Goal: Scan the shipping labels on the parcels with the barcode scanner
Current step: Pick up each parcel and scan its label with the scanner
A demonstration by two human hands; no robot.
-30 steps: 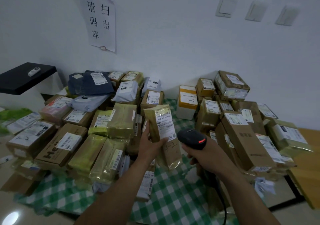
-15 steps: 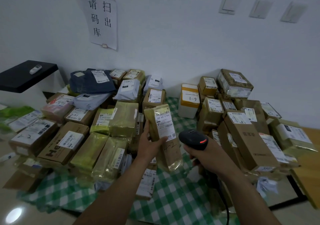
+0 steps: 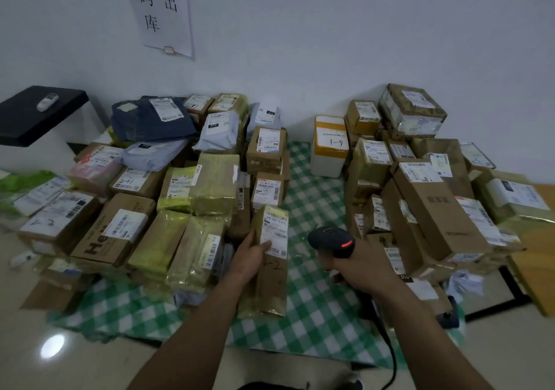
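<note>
My left hand point(image 3: 250, 259) grips a long tan taped parcel point(image 3: 271, 281) by its left edge, thumb on its white shipping label point(image 3: 276, 229). The parcel stands tilted over the green checked cloth point(image 3: 312, 203), label facing me, with "4-2" written below the label. My right hand point(image 3: 359, 266) holds a black barcode scanner point(image 3: 332, 239) with a red light, just right of the parcel and a short gap from it. The scanner's black cable point(image 3: 390, 356) trails down toward me.
A heap of labelled boxes and bags point(image 3: 144, 197) fills the left side. Another stack of cardboard boxes point(image 3: 429, 197) rises on the right. A white and yellow box point(image 3: 329, 146) marked "1-9" stands at the wall. A black shelf point(image 3: 33, 113) sits far left, a wooden surface point(image 3: 537, 257) far right.
The parcel has come down lower and closer to the cloth, still in my left hand. The scanner stays beside it. My view has tipped downward and moved nearer to the piles.
</note>
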